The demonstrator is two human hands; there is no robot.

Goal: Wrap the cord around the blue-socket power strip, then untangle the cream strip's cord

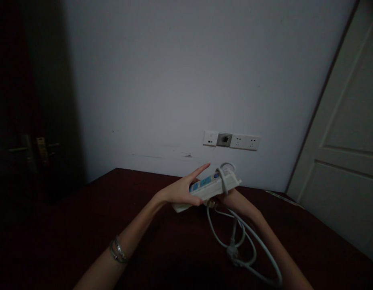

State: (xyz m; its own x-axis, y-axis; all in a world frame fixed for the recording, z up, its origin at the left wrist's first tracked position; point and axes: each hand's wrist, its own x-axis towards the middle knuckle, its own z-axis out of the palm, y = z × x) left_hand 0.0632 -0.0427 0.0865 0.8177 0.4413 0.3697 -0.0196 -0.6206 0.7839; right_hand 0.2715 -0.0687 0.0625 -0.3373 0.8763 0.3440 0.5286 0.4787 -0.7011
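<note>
One bare left hand (184, 191) pinched the long white plastic power strip (215, 189) above the dark-red table (114, 193); the right hand (227, 197), its grip too hidden for me to judge, lay beneath, probably bearing weight.

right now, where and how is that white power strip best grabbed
Probably by its lower left end, coming from the left: that end of the white power strip juts past the left hand, the narrow body suits a pinch across, and the cord loops over the raised right end.
</note>
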